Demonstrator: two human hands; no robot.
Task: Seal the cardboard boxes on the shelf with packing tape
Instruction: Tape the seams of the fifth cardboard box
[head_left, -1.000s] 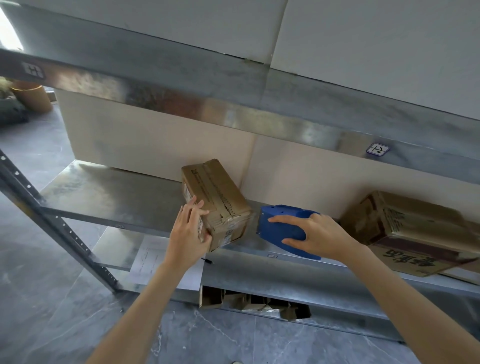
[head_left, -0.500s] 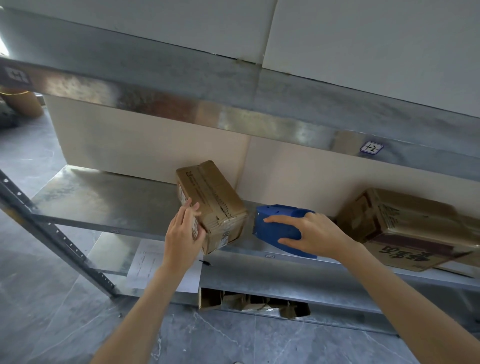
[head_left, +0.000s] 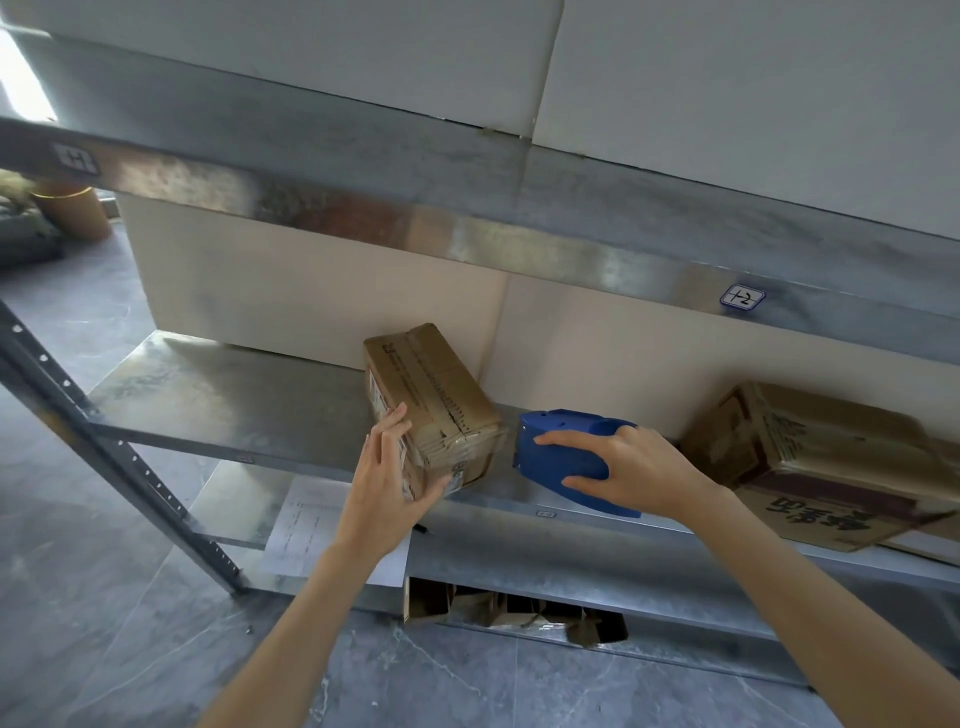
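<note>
Left hand (head_left: 384, 488) clasped the near end of the small cardboard box (head_left: 431, 400) on the metal shelf (head_left: 234, 400); right hand (head_left: 639, 467) gripped the blue tape dispenser (head_left: 561, 457), just right of that box; larger box (head_left: 831, 462) lay beyond the right wrist.

place: storeroom | cues: labelled metal shelving (head_left: 218, 400); cardboard boxes (head_left: 831, 467); grey tile floor (head_left: 78, 597)

Your single head-worn wide-angle view: faces forward and down, close to galvanised metal shelf (head_left: 234, 400); your forearms enter from bottom edge.
</note>
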